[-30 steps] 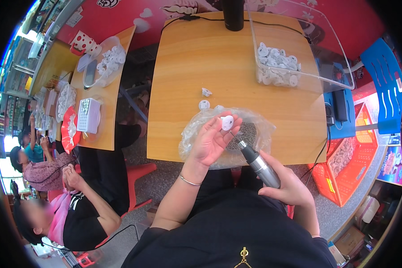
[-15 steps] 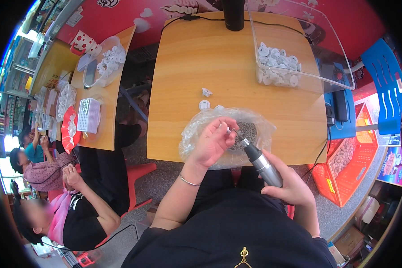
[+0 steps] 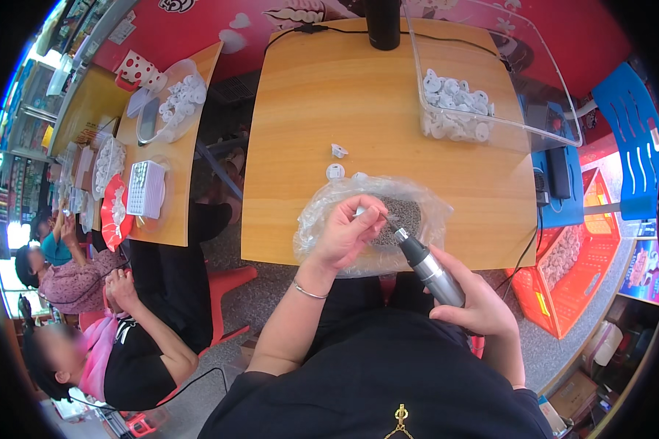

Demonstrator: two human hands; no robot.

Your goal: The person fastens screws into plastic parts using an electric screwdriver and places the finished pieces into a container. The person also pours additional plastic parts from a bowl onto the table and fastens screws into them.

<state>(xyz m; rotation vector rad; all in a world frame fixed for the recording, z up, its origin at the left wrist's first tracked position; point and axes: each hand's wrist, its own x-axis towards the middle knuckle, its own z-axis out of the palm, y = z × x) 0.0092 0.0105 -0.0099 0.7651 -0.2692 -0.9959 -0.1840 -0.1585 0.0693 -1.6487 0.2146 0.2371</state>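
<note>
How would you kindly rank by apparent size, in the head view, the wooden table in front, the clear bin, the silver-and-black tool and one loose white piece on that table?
1. Wooden table
2. Clear bin
3. Silver-and-black tool
4. Loose white piece

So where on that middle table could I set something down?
On the wooden table, the wide patch left of the clear bin, beyond the loose white pieces, is bare; so is the near right corner, beside the plastic bag. Crowded: the near middle, with bag, left hand, right hand and silver tool.
</note>
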